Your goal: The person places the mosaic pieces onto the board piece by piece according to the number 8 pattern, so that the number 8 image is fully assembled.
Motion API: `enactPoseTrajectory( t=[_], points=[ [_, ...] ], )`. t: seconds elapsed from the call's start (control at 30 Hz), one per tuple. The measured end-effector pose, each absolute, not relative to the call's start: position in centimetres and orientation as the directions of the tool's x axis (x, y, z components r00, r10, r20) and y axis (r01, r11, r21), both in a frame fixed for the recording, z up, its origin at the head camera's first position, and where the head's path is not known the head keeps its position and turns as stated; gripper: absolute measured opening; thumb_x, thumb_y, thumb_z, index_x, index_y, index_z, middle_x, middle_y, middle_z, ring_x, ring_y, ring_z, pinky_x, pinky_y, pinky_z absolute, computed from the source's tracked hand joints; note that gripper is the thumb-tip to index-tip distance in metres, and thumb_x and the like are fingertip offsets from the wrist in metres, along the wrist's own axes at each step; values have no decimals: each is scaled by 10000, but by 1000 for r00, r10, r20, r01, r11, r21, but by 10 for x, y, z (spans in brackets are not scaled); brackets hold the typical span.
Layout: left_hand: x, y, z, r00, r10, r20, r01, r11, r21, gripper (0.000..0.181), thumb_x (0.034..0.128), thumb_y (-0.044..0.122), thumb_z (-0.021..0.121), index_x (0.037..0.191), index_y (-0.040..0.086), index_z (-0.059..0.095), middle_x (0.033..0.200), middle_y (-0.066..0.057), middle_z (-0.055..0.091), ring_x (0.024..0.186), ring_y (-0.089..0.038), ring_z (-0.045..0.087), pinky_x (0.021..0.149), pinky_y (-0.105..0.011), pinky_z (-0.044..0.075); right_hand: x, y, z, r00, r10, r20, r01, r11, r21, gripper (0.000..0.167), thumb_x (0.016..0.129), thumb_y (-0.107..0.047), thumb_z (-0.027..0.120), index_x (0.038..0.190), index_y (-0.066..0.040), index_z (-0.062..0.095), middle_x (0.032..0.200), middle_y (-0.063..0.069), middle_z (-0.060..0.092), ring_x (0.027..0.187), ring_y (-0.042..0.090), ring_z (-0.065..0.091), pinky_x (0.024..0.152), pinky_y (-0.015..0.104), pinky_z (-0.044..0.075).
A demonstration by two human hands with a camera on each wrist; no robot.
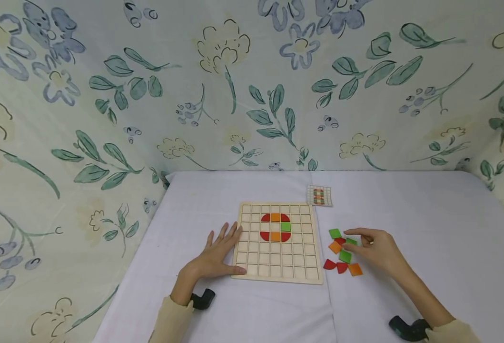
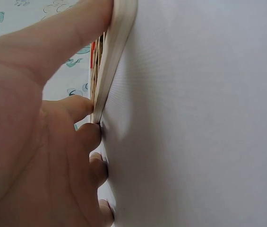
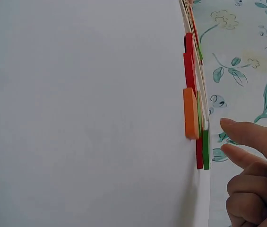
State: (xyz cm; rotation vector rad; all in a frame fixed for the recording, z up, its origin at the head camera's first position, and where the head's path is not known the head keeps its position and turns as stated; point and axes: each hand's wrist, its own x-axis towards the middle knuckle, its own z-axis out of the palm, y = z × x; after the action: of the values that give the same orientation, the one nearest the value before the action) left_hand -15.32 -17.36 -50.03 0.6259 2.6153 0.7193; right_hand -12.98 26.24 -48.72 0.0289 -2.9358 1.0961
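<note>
A wooden grid board (image 1: 277, 260) lies on the white-covered table. Set in its upper cells are red quarter-round tiles (image 1: 265, 237), orange squares (image 1: 275, 217) and one green square (image 1: 285, 226). My left hand (image 1: 214, 257) is spread at the board's left side, thumb on the near corner and fingers along the edge. To the right, my right hand (image 1: 380, 247) hovers by a loose group of tiles, including a green square (image 1: 345, 257) and an orange one (image 1: 356, 270). Its thumb and index finger are extended with a gap between them; the right wrist view shows nothing in that gap.
A small pattern card (image 1: 319, 196) lies by the board's far right corner. Loose red tiles (image 1: 330, 264) are near the board's right edge. Floral cloth (image 1: 234, 95) hangs behind the table. Dark devices (image 1: 408, 328) are worn at both wrists.
</note>
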Motion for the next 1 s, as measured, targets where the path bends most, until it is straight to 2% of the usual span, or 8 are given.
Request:
enactPoseTrajectory(
  t=[0.2,0.57,0.77,1.0],
  points=[
    [-153,-175,-502,-837,499,-225,318,777,543,1183,829,582,804,1679,166,94,1764,-34,-9,1634,-311,-107,1271,-662,-100,-122,278,-493,-999,51,2,38,767,-641,432,811,-240,884,1176,-40,767,598,-23,362,554,102,342,457,252,272],
    [-152,-175,-502,-835,503,-221,319,772,550,1178,833,585,800,1679,174,92,1762,-26,-12,1632,-303,-113,1270,-659,-111,-124,278,-500,-998,48,-52,70,756,-651,376,830,-224,866,1130,-15,778,582,-38,357,543,109,349,463,243,262],
    [-154,-174,-503,-838,495,-229,313,780,541,1184,822,583,810,1680,181,99,1762,-15,-13,1633,-296,-115,1272,-654,-111,-124,275,-501,-998,52,-27,57,768,-638,391,823,-244,872,1133,-27,774,579,-29,364,544,121,359,465,253,270],
    [-155,-174,-503,-840,494,-226,315,782,538,1180,824,578,811,1678,156,114,1763,-36,-2,1633,-320,-107,1269,-664,-106,-124,277,-501,-999,42,6,28,779,-626,332,837,-220,859,1094,-23,785,571,-42,341,514,105,321,453,235,243]
  ],
)
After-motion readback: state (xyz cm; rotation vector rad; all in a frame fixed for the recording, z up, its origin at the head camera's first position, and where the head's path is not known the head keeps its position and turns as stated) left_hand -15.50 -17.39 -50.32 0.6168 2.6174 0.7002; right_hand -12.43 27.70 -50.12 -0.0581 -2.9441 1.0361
